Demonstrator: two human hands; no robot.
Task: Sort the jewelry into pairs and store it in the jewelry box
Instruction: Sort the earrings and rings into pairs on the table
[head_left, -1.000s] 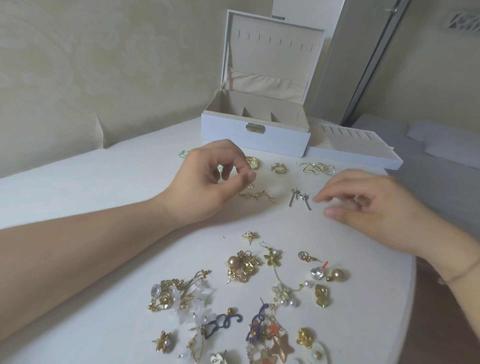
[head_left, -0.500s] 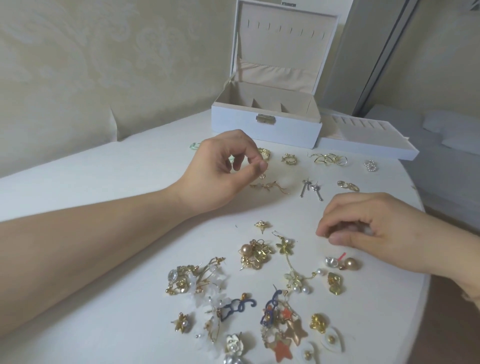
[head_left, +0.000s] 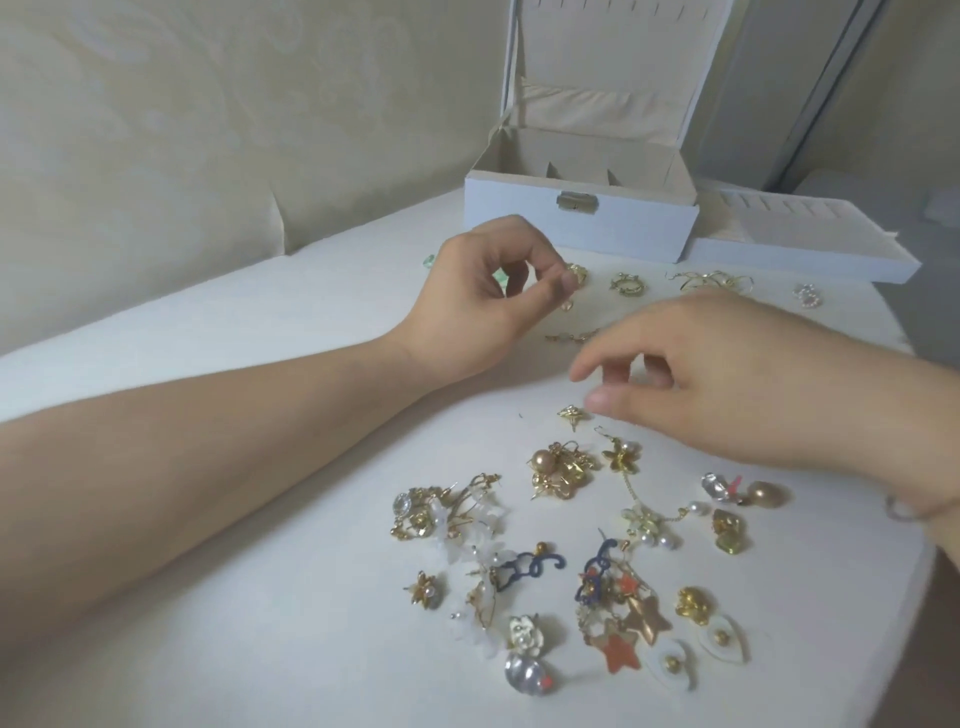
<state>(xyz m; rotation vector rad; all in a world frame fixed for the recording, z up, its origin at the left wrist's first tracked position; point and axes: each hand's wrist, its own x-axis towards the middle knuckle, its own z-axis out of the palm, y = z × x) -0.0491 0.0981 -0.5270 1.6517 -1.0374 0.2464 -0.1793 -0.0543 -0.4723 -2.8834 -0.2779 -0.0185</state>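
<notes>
Left hand (head_left: 483, 301): I see its fingers curled, thumb meeting fingertip as if pinching — I cannot tell whether anything sits between them.
Unsorted heap (head_left: 587, 561): most pieces lie jumbled on the near tabletop (head_left: 260, 597) — left to do, in my judgement.
Small gold stud (head_left: 570, 413): just beside my right thumb, not gripped.
Jewelry box (head_left: 579, 218): open at the far edge; the compartments I can see hold nothing.
Sorted row (head_left: 701, 283): a few pieces laid out before the box.
Right hand (head_left: 727, 384): loosely spread, holding nothing.
</notes>
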